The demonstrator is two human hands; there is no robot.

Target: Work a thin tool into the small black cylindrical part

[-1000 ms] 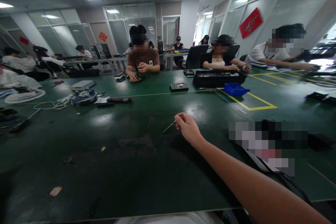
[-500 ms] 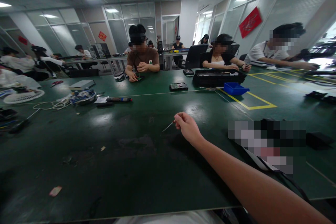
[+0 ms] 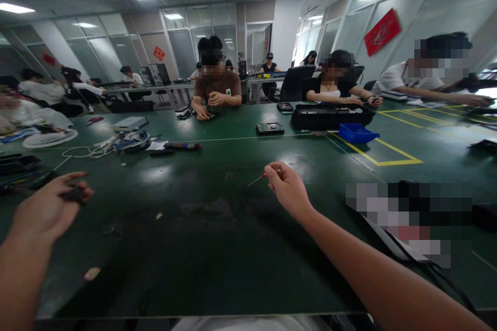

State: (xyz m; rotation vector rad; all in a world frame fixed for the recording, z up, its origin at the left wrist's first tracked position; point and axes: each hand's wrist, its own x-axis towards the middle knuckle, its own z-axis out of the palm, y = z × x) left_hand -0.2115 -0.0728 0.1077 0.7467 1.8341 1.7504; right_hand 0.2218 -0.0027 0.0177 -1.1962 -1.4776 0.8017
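Note:
My right hand (image 3: 289, 186) is closed around a slim screwdriver (image 3: 256, 180) with a thin metal shaft and a bit of red at the handle. The shaft points left and down above the green table (image 3: 217, 253); most of the handle hides in my fingers. At the left, my left hand (image 3: 44, 212) grips a small black object (image 3: 73, 194), too blurred to name. Its index finger stretches out over the object. Behind that hand lies a long tool with a dark handle and a metal shaft (image 3: 63, 163).
Across the table are a hard drive (image 3: 269, 128), a long black casing (image 3: 330, 116) and a blue bin (image 3: 357, 133). A cable bundle (image 3: 132, 140) and a dark cylindrical tool (image 3: 182, 146) lie mid-left. Paper scraps (image 3: 92, 273) lie nearer me. Several co-workers sit opposite.
My left hand has come into view from the left with the small black object. My right hand still holds the screwdriver. The whole view has shifted slightly.

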